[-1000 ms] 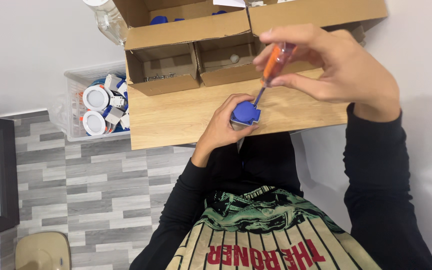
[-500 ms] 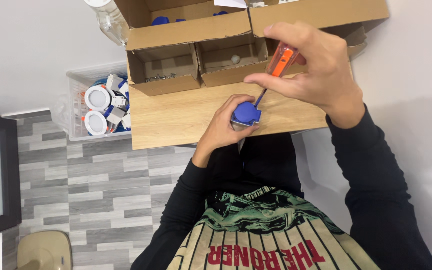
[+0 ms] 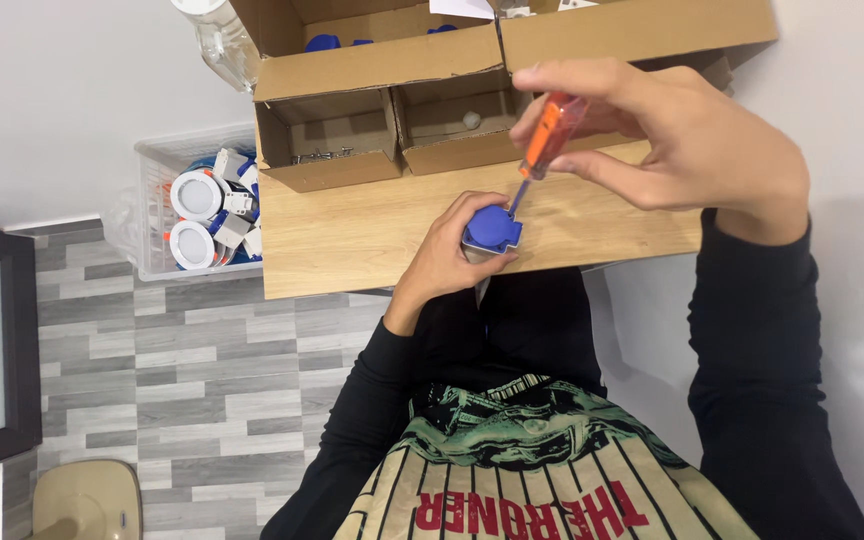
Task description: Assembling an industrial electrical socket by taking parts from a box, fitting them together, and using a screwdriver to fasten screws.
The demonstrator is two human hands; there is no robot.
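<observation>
Head view: left hand clamped on blue part, unchanged. Right hand pinches orange screwdriver, tip on part; handle rotated, fingers shifted vs. prior.

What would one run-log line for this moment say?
left hand: grips blue part | right hand: holds orange screwdriver, tip on part | surface: wooden table

I see bright, even light, soft shadows under the worktop, and my right hand slightly blurred.
</observation>
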